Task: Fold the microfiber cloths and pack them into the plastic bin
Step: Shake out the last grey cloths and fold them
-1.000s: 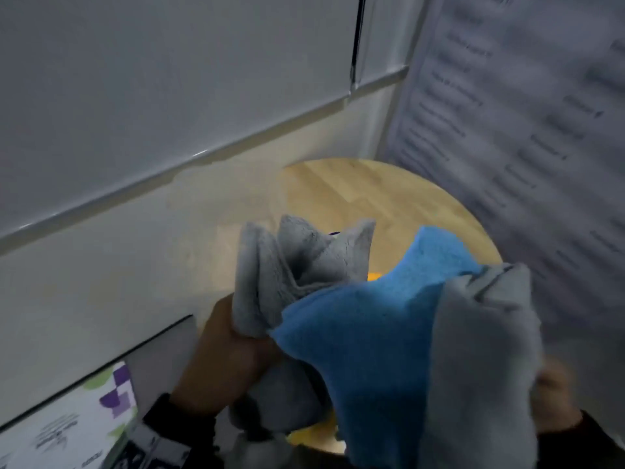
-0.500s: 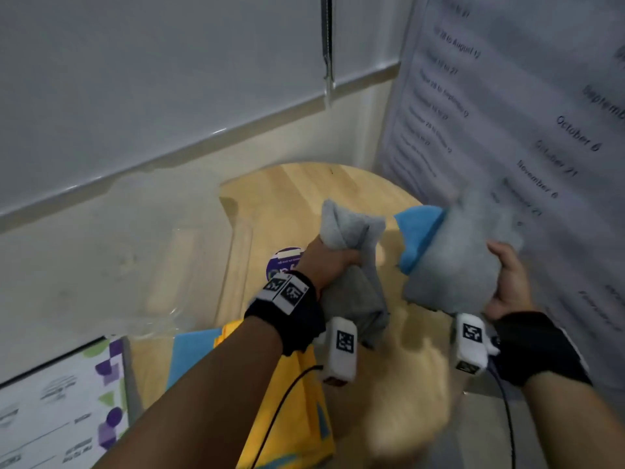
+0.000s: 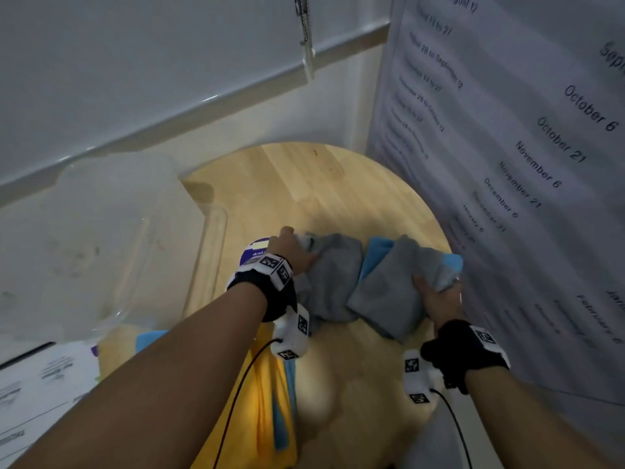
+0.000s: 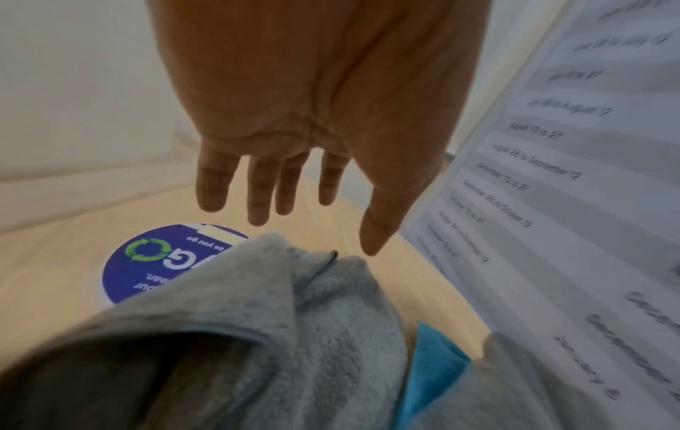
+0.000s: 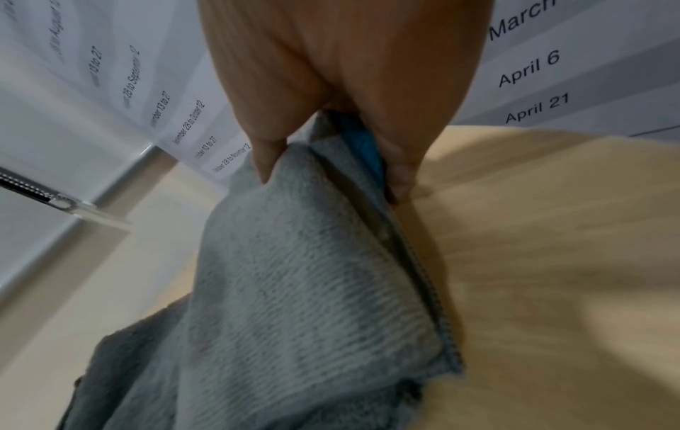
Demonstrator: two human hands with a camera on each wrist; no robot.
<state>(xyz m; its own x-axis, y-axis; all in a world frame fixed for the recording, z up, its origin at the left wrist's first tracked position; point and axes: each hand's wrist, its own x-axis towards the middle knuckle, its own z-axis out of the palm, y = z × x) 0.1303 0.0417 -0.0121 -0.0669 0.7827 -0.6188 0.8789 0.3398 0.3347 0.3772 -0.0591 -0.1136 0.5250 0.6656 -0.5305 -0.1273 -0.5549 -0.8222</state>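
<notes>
The right hand (image 3: 436, 296) grips a bundle of two cloths, thumb on top and fingers beneath: a grey cloth (image 3: 395, 292) wrapped over a blue cloth (image 3: 377, 252), pinched together at the tabletop's right edge. The left hand's grip is wide open in the wrist view, all four fingers (image 4: 257, 189) and the thumb held straight above a second grey cloth (image 3: 329, 275), which lies crumpled on the tabletop (image 3: 304, 184); whether the palm touches that cloth cannot be told. The left hand (image 3: 287, 248) hovers at that cloth's far left end. The two grey cloths lie side by side, touching, in the middle of the round wooden tabletop.

Count of cloths near the hands: two grey, one blue. Nearer the person, under the left forearm, lies a yellow cloth (image 3: 260, 394) with more blue cloth (image 3: 150, 340) showing at its edges.

The clear plastic bin (image 3: 209, 231) stands to the left of the hands. A round purple sticker (image 4: 147, 261) sits on the tabletop just beyond the left hand. A printed schedule of dates (image 3: 507, 164) hangs on the wall to the right.
</notes>
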